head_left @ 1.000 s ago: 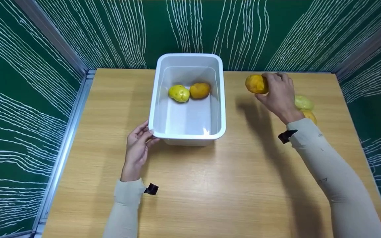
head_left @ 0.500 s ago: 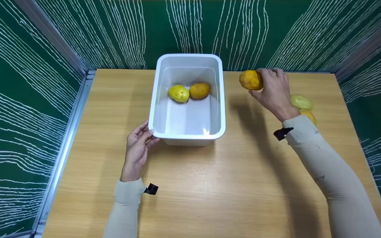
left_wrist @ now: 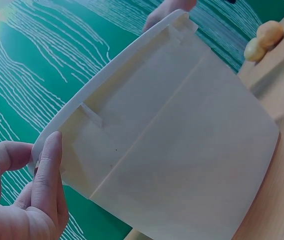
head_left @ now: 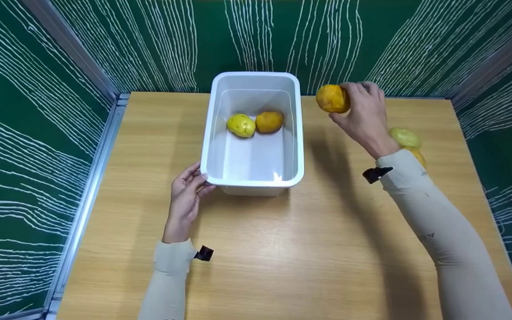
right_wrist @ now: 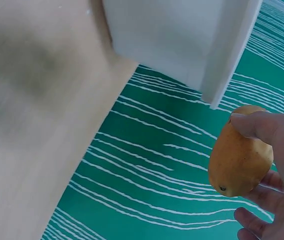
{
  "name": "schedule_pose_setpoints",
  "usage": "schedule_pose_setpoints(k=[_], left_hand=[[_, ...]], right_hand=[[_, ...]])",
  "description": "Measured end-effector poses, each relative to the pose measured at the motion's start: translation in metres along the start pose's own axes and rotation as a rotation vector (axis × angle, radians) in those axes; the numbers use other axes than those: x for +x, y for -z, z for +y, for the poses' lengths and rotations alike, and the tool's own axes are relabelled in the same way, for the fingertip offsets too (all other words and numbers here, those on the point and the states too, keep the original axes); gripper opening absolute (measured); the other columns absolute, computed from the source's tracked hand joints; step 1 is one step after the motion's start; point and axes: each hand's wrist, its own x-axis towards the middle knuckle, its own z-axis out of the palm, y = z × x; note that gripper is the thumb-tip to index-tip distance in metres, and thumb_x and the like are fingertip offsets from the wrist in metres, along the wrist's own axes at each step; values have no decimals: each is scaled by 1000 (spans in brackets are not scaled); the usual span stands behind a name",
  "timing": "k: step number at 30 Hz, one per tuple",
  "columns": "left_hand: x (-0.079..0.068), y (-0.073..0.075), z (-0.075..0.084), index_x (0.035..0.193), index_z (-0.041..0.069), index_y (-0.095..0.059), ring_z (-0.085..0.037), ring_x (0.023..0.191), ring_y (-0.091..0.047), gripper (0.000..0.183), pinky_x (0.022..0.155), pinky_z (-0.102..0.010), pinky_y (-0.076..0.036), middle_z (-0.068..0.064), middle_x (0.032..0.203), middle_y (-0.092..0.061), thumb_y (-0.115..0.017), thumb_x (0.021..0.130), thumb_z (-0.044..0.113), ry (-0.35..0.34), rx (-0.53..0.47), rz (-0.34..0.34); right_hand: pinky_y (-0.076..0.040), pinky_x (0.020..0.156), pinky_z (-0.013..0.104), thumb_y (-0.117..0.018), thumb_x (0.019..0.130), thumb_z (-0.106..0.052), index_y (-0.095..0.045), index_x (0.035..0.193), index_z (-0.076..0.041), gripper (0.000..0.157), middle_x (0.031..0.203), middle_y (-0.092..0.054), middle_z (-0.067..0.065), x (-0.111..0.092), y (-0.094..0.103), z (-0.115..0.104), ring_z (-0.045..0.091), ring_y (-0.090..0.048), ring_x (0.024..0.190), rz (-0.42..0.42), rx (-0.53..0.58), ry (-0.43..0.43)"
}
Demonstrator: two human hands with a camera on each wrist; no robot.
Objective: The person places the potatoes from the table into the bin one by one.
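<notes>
An orange-yellow mango (head_left: 332, 98) is held between the thumb and fingers of my right hand (head_left: 366, 116), above the table to the right of a deep white plastic bin (head_left: 256, 182). In the right wrist view the mango (right_wrist: 240, 155) shows smooth skin and a small dark tip, close to the bin's rim (right_wrist: 234, 60). My left hand (head_left: 184, 198) pinches the bin's near left corner, thumb on the rim and fingers underneath. Inside the bin, a yellow mango-like fruit (head_left: 241, 126) and an orange one (head_left: 270, 122) lie side by side.
Behind my right wrist, a pale green fruit (head_left: 405, 138) and a partly hidden yellow-orange fruit (head_left: 417, 156) sit together on the wooden table (head_left: 256, 258). Green walls with white wavy lines (head_left: 327, 40) enclose the table at the back and both sides.
My right hand has moved a little left and farther back with the mango. My left hand, the bin and the fruits inside it stay where they were.
</notes>
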Motion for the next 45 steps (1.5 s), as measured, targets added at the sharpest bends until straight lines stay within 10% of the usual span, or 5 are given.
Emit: schedule_pose_setpoints(k=[45], left_hand=[[-1,-1,-1,150,-16,-42,-15,78,-71,50,71,-21,-69,-10,112,-62,-50,101,-16,-14,-25,-13]], right_hand=[[-36,122,56,-84,91,-26,-58,142,-4,61,141,-65,19,26,-5,-91,39,-45,132,-127,23,171]])
